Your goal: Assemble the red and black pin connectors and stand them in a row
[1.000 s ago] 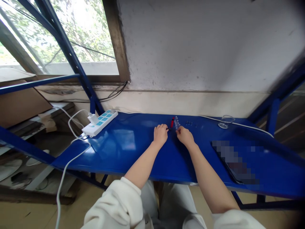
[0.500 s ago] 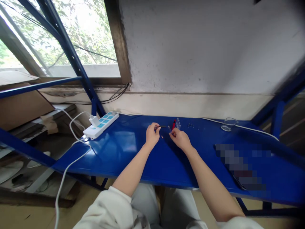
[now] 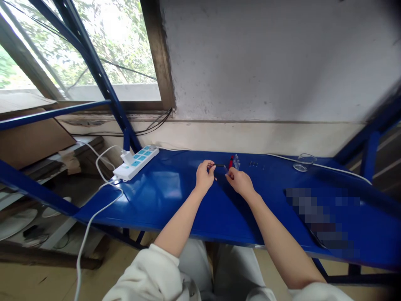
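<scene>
Over the blue tabletop (image 3: 175, 209), my left hand (image 3: 204, 176) pinches a thin black stick-like piece (image 3: 219, 165), whose free end points right. My right hand (image 3: 240, 182) is closed on a small clear tube-like piece (image 3: 225, 169). The stick's tip is at or very near the tube; whether they touch I cannot tell. Just behind my right hand lie a red piece (image 3: 231, 162) and several clear small tubes (image 3: 237, 161). Farther right on the table are several tiny clear parts (image 3: 253, 164). A small pinkish bit (image 3: 215, 179) shows beside my left fingers.
A white power strip (image 3: 136, 163) with a plug and cable lies at the table's left. Toward the right back is a clear round dish or roll (image 3: 300, 167) near a white cable (image 3: 341, 173). A dark, pixelated flat object (image 3: 310, 217) occupies the right front. Blue posts frame both sides.
The black stick's tip and the clear tube have come closer together. Both hands keep their grips. The whole view has shifted slightly.
</scene>
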`<state>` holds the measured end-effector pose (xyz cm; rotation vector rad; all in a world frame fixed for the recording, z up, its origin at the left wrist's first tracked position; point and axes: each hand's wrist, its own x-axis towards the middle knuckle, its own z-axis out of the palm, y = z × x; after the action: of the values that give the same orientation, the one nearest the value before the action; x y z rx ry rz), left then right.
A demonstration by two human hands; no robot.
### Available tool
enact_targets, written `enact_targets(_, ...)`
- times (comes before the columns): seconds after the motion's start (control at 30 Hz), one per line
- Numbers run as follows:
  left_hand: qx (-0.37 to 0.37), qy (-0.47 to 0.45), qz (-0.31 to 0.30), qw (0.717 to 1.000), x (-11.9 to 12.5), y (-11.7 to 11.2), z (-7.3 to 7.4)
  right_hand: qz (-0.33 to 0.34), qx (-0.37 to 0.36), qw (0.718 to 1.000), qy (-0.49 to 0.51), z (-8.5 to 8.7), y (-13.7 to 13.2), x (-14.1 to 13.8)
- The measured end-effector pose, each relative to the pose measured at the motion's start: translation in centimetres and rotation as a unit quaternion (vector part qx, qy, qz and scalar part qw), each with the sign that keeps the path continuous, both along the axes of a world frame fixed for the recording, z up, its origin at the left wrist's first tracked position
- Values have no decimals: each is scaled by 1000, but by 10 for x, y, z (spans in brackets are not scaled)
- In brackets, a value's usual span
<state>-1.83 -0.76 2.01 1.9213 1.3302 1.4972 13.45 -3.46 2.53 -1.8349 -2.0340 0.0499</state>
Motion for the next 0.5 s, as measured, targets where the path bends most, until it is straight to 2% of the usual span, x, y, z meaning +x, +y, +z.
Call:
enact_targets(0.13,15,9,-11,1000,1,-4,3,6,1,1000,-19,1,-1,0)
enact_targets(0.27,45,39,-52,997,3,-9,4,7,4,1000,-15,0,-1,0)
enact_targets(0.5,31,50,-81,995,4,-7,-2,-22,24,999,17,0,-1,2)
